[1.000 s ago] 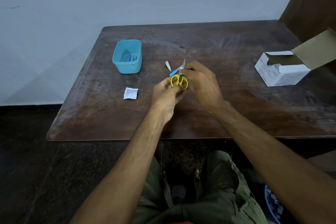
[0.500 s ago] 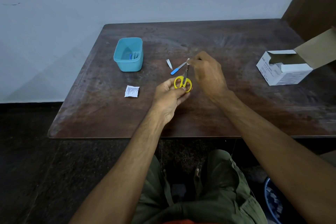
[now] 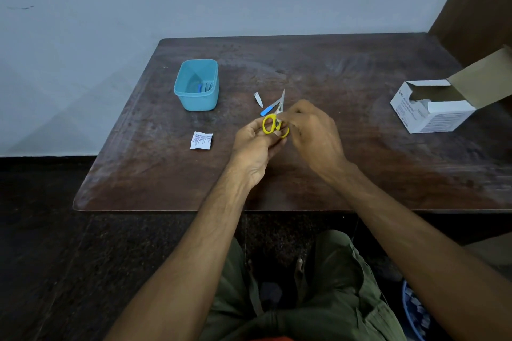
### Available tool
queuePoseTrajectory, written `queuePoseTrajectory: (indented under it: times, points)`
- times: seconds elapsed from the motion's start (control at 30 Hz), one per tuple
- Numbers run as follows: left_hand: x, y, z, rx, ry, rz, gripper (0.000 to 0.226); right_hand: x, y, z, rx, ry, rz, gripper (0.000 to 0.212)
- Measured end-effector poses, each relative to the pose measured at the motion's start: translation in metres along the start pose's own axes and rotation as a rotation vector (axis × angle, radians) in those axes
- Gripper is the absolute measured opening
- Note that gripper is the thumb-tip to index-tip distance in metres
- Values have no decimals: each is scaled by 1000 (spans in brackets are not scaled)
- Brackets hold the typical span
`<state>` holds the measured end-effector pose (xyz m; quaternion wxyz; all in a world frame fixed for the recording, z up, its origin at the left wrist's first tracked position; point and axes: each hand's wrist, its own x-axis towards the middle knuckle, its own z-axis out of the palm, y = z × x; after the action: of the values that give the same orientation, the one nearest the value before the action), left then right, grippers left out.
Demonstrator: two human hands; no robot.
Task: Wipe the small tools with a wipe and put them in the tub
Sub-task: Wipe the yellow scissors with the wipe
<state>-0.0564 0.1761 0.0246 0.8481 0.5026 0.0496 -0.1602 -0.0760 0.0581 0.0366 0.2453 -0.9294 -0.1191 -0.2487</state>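
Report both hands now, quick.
Left hand: holds the yellow-handled scissors by the handles.
Right hand: fingers curled at the scissors near the pivot; whether they hold a wipe cannot be told.

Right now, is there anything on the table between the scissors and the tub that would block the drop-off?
Nothing visible does. The scissors are held in the left hand, and the bare table lies between them and the open tub. The nail clipper and blue-handled tool lie just beyond the scissors, off that line.
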Motion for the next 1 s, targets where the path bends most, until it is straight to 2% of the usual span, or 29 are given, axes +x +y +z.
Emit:
queuePoseTrajectory:
  times: [0.07,0.17,0.23,0.37,0.5,0.63,0.77,0.93,1.0]
  points:
    - [0,-1,-1,3,2,-2,26,-1,2,2,-53,-44,-38,33]
    - [-2,-3,0,11,-9,-5,25,4,12,5,-84,-54,43,22]
    - [-1,-4,1,-2,7,3,26,0,12,8,-124,-49,11,20]
    - [2,-4,-1,-3,40,41,27,-15,5,11,-143,-55,-85,22]
    - [2,-5,3,-52,13,21,26,-3,7,7,-123,-14,-31,22]
    - [3,-2,5,-70,19,49,26,-6,4,8,-176,-9,-71,22]
    - [1,-2,0,-56,24,49,40,-18,3,11,-204,-23,-72,25]
    - [1,5,3,-157,6,-15,22,-13,1,8,-211,3,-47,27]
    - [4,6,0,-157,19,-10,25,-18,-5,8,-227,-6,-76,25]
